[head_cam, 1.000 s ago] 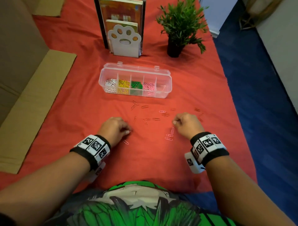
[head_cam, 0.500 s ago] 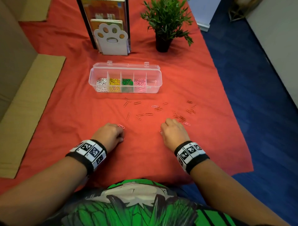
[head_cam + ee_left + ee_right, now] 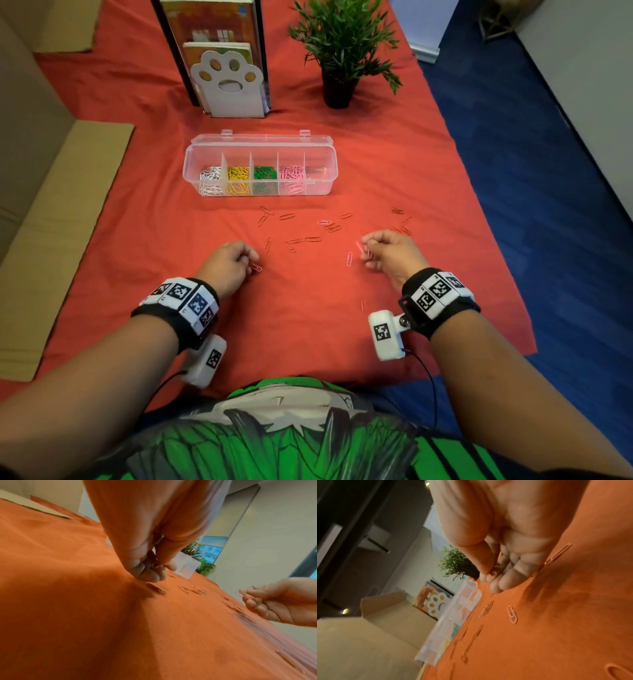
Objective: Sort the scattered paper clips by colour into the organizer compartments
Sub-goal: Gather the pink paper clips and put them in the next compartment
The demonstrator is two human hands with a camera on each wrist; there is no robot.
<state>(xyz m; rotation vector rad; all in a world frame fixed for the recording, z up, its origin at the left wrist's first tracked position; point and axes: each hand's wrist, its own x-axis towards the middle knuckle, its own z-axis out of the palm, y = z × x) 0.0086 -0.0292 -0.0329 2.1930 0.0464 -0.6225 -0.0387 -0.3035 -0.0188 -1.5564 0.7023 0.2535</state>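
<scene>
Paper clips (image 3: 295, 240) lie scattered on the red-covered counter (image 3: 308, 308) between both hands and the organizer (image 3: 260, 166). Right hand (image 3: 390, 255) pinches a pink clip (image 3: 359, 247); left hand (image 3: 227, 262) fingers (image 3: 147, 573) curl round gathered clips, one clip (image 3: 255, 268) just beside them. Risk (judged): thin clips slip from the grip, or red ones go unnoticed on red cloth.

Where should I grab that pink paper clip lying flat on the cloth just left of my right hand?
Come from straight above and pinch the pink paper clip across its two long sides near the middle. It lies flat on the red cloth with nothing to get under, and its long axis runs roughly away from you, so thumb and forefinger should probably close left-right.
</scene>
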